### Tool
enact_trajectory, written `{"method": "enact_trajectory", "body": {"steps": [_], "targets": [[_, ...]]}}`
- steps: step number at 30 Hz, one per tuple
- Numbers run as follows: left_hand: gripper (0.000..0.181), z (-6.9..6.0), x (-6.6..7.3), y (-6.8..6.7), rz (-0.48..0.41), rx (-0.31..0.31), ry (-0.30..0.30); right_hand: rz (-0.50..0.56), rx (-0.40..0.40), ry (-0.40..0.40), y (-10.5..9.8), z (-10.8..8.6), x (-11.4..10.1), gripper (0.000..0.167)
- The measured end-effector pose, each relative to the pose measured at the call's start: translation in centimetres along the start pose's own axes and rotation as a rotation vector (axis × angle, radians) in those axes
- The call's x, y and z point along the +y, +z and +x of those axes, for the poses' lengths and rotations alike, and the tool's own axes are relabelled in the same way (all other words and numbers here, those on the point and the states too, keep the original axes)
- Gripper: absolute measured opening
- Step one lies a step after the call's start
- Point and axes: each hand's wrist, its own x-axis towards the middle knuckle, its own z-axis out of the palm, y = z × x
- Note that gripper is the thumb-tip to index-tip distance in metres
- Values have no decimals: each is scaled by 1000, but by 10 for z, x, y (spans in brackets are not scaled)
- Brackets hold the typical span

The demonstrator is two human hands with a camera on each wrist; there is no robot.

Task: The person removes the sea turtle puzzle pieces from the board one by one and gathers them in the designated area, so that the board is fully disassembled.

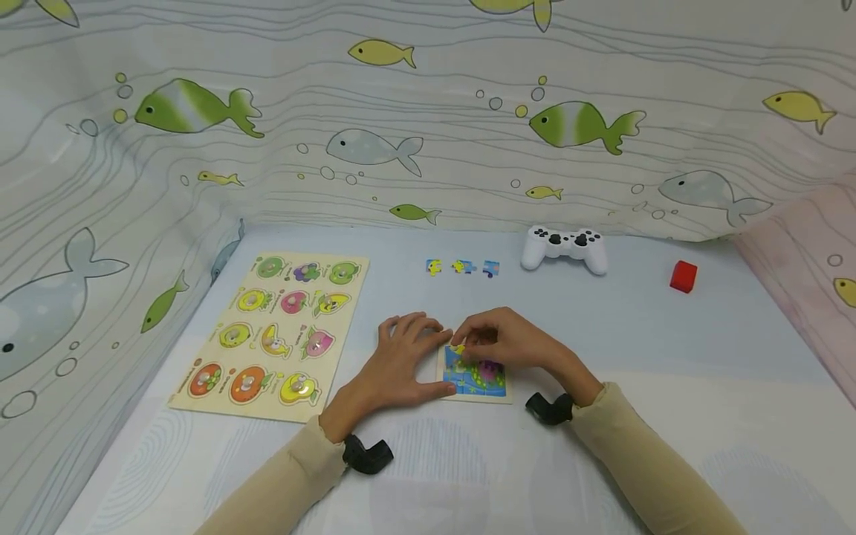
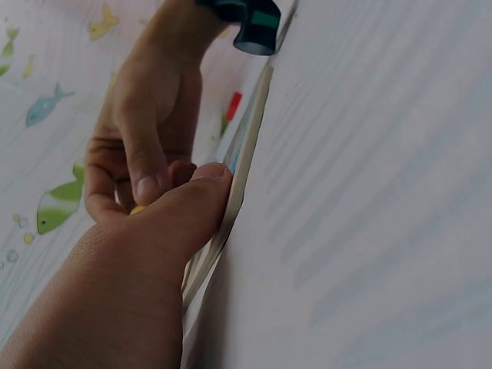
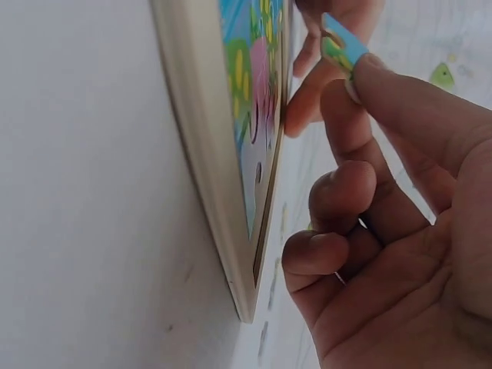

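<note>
A small jigsaw puzzle (image 1: 476, 386) in a pale wooden tray lies on the table between the two hands, its picture blue with a purple figure. My right hand (image 1: 511, 339) is over its upper part. In the right wrist view, the thumb and index finger pinch a jigsaw piece (image 3: 342, 46) coloured blue, green and yellow, held off the tray. At the tray's left side is my left hand (image 1: 406, 365), fingers spread. Its thumb (image 2: 201, 201) rests on the tray edge, and its index fingertip is near the upper left corner.
Three loose jigsaw pieces (image 1: 463, 267) lie beyond the tray. A wooden fruit peg board (image 1: 328, 371) is at the left. A white game controller (image 1: 565, 249) and a red block (image 1: 683, 276) lie at the back right. A fish-patterned sheet (image 1: 468, 171) rises behind the table.
</note>
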Motion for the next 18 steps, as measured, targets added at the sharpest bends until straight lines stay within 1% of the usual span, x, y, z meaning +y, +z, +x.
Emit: {"method": "enact_trajectory", "body": {"steps": [5,9,11,14,18], "targets": [[74,1,1,0,1,-6,-10,55,51,-38,-2,2,-1,18],[70,1,1,1,20,-16,-13,76,82,-33,-3,8,-2,18],[70,1,0,2,29,-18,-10,81,94,-28,-4,13,-3,18],[73,0,0,2,30,-11,-1,65,106,-33,-9,24,-4,19],[78,0,0,2,18,9,13,4,120,-47,-19,43,-8,19]]}}
